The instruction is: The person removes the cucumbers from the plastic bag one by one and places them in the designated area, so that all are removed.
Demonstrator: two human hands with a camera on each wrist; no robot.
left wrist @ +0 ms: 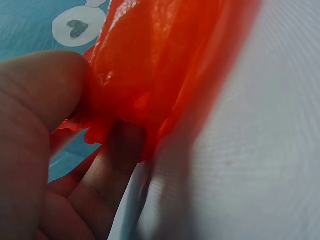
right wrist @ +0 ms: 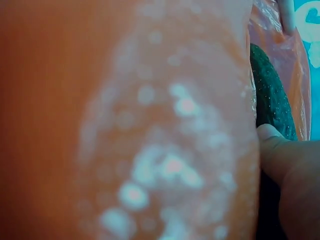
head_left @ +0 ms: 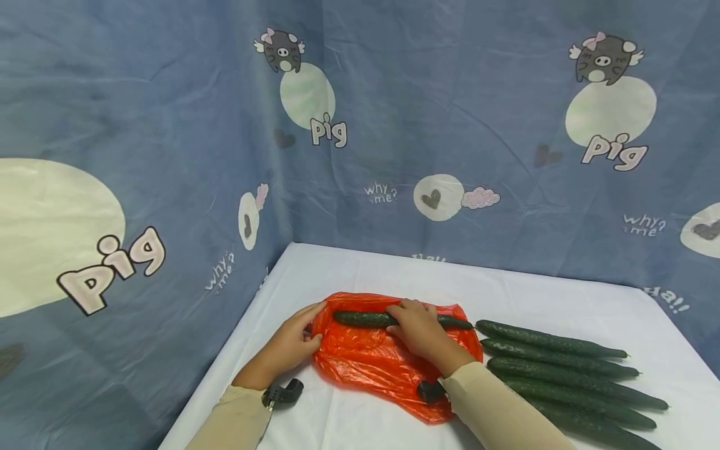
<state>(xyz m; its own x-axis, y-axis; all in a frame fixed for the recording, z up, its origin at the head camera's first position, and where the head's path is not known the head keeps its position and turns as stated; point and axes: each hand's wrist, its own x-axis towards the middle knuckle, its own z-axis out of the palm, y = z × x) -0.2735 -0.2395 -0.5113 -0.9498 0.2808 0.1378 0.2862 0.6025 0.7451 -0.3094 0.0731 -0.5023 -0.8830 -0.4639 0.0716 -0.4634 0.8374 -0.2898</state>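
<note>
A red plastic bag (head_left: 365, 359) lies spread and crumpled on the white table. At its left edge my left hand (head_left: 289, 345) holds the film; in the left wrist view the thumb (left wrist: 45, 87) and a finger are on either side of the bag (left wrist: 145, 65). My right hand (head_left: 419, 330) grips a dark green cucumber (head_left: 362, 319) around its middle, over the far part of the bag. The cucumber lies crosswise, its thin stem end to the right. In the right wrist view, blurred red film hides much of the cucumber (right wrist: 272, 95).
Several more cucumbers (head_left: 562, 372) lie side by side right of the bag, partly behind my right sleeve (head_left: 500, 406). A blue printed cloth (head_left: 394, 150) hangs along the left and far sides of the white table (head_left: 360, 265). Both wrists wear black devices.
</note>
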